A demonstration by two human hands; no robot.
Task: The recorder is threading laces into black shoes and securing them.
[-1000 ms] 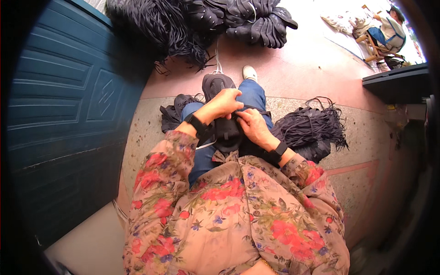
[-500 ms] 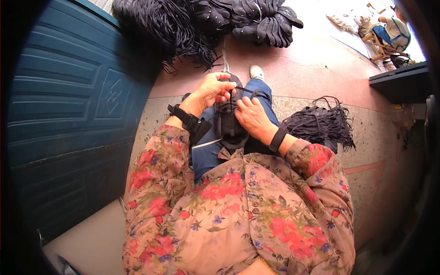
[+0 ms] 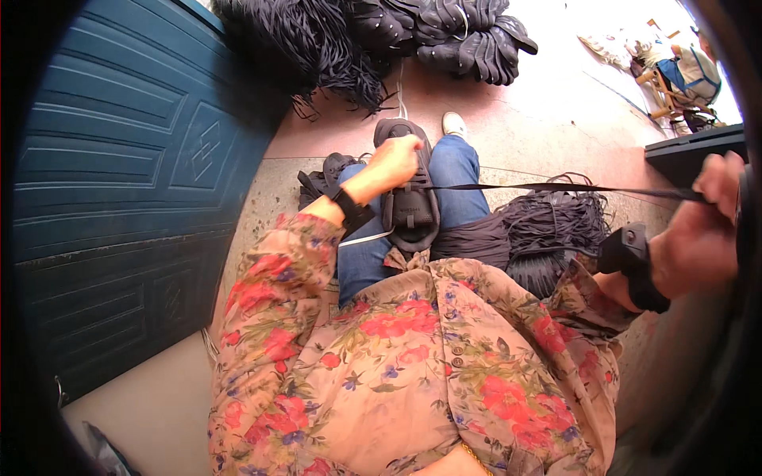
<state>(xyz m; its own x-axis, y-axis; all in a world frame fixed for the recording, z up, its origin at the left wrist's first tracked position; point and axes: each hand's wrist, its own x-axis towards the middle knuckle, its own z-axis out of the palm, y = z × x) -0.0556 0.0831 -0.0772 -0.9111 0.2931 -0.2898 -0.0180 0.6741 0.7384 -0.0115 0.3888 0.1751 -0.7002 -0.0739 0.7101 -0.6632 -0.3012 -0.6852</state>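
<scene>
Presently: one black shoe between your thighs; your left hand over it, fingers curled, hold unclear; your right hand, fingers closed on one taut lace.

tan floral jacket | black wristbands | blue jeans | white shoe
</scene>
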